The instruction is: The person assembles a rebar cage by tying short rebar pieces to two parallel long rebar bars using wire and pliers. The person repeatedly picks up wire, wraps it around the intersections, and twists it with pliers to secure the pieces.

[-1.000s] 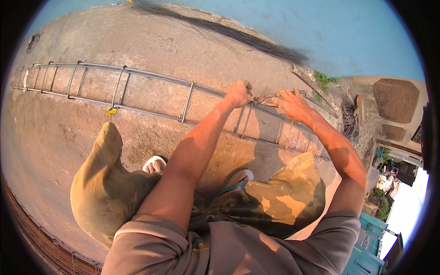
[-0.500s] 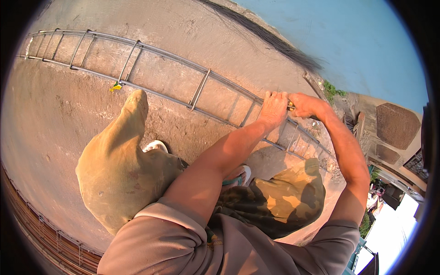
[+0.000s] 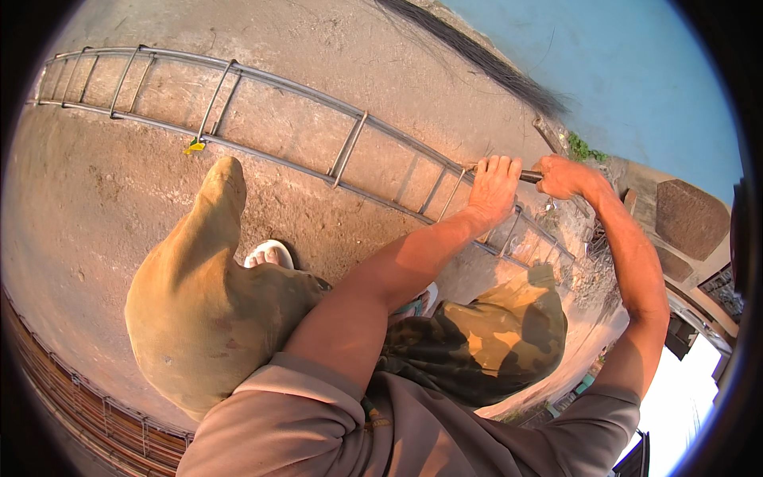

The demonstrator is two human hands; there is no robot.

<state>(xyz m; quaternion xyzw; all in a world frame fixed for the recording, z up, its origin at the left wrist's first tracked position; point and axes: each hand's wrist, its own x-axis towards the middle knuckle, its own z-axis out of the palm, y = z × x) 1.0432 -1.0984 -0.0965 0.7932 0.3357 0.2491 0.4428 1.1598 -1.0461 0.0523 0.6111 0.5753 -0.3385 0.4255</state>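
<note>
A long rebar cage (image 3: pixel 280 159) of grey steel bars tied with square stirrups stretches across the ground from far left to right. At its right part, my left hand (image 3: pixel 494 189) is closed over the upper bars, beside a stirrup. My right hand (image 3: pixel 561 176) is closed around a dark-handled hand tool (image 3: pixel 529 176), held just right of my left hand. The tool's far end is hidden by my left fingers, so its exact kind cannot be made out. A yellow-green scrap (image 3: pixel 194 146) hangs at the cage's lower bar.
A bundle of thin dark wires (image 3: pixel 485 62) lies along the base of the blue wall (image 3: pixel 612 63). My bent knees and sandaled feet (image 3: pixel 270 254) are close to the cage's near side. More long rusty bars (image 3: pixel 87 397) lie at the lower left. Rubble and weeds (image 3: pixel 584 148) edge the right.
Both hands have moved a little right; my right hand has drawn away from my left, baring the tool's dark handle between them. The view has shifted slightly.
</note>
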